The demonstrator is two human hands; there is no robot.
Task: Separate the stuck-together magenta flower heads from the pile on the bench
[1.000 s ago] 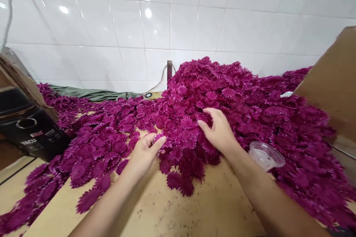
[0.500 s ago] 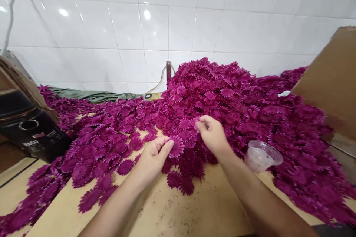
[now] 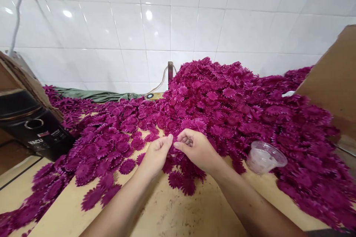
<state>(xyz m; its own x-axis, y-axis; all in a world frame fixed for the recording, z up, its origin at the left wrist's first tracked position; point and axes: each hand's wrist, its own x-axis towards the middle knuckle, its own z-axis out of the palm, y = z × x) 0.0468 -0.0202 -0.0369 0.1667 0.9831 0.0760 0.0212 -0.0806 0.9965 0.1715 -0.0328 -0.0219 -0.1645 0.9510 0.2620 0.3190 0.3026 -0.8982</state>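
Observation:
My left hand (image 3: 158, 152) is closed, its thumb and forefinger pinching a purple artificial flower (image 3: 172, 149). My right hand (image 3: 196, 150) meets it from the other side, also in a pinch, with thumb and forefinger on the same flower. Most of that flower is hidden by the fingers. Behind and below both hands spreads a large heap of matching purple flower pieces (image 3: 219, 96). Several loose ones lie flat on the tabletop (image 3: 178, 213) just beneath the hands.
On the right, a clear plastic cup (image 3: 265, 157) stands tilted against the flowers. A black box (image 3: 36, 129) leans at the left, beside cardboard. Another cardboard sheet (image 3: 330, 81) rises at the right. White wall tiles (image 3: 183, 26) close off the back, with green cloth (image 3: 97, 95) along their foot.
My right hand has come down and left from above the heap to the flower in my left hand. The left hand stays nearly in place. The view has shifted slightly.

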